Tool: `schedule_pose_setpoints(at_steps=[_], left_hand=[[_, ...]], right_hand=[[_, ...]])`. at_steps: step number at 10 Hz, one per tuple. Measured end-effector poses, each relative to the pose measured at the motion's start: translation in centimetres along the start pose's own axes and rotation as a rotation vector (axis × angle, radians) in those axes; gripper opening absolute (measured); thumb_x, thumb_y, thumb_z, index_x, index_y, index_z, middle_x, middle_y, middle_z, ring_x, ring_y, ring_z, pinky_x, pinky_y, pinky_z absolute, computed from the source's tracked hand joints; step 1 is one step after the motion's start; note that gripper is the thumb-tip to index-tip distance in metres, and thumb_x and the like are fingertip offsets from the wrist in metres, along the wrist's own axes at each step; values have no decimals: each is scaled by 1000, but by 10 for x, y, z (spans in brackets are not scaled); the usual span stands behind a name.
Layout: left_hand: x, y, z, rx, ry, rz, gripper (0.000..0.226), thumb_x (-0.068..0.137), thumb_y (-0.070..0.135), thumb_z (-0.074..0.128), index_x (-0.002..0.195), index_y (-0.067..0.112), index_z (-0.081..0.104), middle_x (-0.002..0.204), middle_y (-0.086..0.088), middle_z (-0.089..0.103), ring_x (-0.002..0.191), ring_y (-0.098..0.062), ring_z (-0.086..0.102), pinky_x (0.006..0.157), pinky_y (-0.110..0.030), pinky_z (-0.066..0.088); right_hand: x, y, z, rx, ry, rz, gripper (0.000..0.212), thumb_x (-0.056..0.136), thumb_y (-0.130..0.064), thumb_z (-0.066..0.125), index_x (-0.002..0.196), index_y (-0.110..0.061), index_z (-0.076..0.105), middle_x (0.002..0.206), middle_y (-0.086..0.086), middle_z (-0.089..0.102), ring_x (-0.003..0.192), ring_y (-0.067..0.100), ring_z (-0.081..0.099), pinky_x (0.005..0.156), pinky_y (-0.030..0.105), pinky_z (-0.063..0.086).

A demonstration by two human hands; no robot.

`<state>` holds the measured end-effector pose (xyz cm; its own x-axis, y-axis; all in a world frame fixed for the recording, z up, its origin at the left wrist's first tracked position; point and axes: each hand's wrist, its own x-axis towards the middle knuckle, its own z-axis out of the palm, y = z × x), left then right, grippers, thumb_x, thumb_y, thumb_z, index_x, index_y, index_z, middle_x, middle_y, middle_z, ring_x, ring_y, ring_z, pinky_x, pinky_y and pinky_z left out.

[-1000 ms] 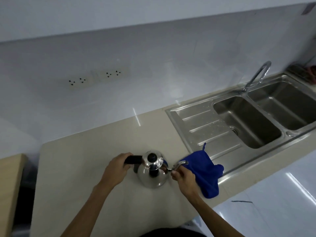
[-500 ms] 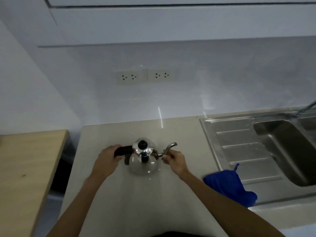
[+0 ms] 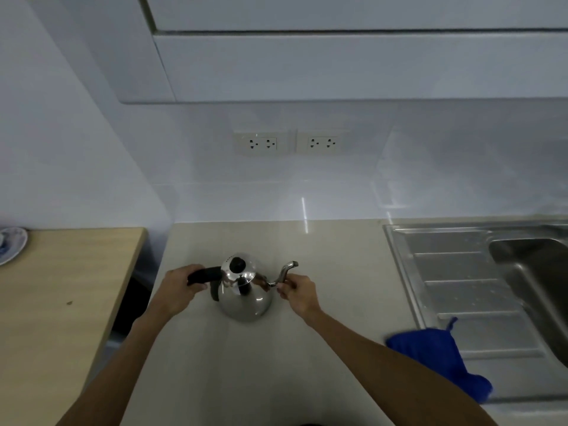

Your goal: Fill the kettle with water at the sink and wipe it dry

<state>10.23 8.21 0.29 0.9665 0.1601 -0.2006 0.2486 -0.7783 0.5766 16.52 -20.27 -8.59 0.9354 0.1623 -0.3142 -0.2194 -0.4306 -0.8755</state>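
Observation:
A shiny steel kettle (image 3: pixel 246 298) with a black lid knob and a thin curved spout stands upright on the beige counter (image 3: pixel 215 364). My left hand (image 3: pixel 179 287) is closed around its black handle on the left. My right hand (image 3: pixel 296 292) pinches the lower part of the spout on the right. A blue cloth (image 3: pixel 442 361) lies over the front edge of the steel sink's drainboard (image 3: pixel 455 272), to the right of my right forearm. The sink basin (image 3: pixel 534 272) shows at the right edge.
Two double wall sockets (image 3: pixel 292 142) sit on the backsplash behind the kettle. White wall cabinets hang overhead. A lower wooden table (image 3: pixel 61 302) stands to the left across a dark gap, with a patterned plate (image 3: pixel 10 244) at its far edge.
The view has swung left, so the sink and cloth slid to the right. My right hand let go of the cloth and holds the spout. The kettle stays on the counter.

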Motion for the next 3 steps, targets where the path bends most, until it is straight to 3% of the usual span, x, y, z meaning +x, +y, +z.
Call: schedule_pose_setpoints(at_steps=[1, 2, 3], left_hand=[[-2, 0, -1, -7, 7, -4, 26, 82, 4, 77, 104, 17, 70, 77, 4, 65, 72, -16, 61, 74, -27, 44], [-5, 4, -3, 4, -4, 19, 26, 84, 6, 76, 108, 14, 71, 79, 2, 67, 74, -18, 63, 73, -28, 45], [-6, 14, -9, 18, -47, 19, 34, 85, 18, 77, 118, 14, 68, 95, 0, 72, 87, -29, 70, 79, -30, 52]], right_hand=[[-3, -6, -2, 13, -9, 18, 13, 85, -6, 69, 73, -13, 67, 59, 0, 59, 59, 16, 55, 67, 34, 53], [-9, -14, -8, 46, -71, 104, 12, 85, -13, 73, 92, -21, 69, 71, -1, 67, 64, 16, 58, 75, 35, 57], [-4, -17, -21, -62, -151, 158, 44, 81, -24, 77, 123, -23, 63, 99, 5, 72, 83, 15, 64, 88, 34, 58]])
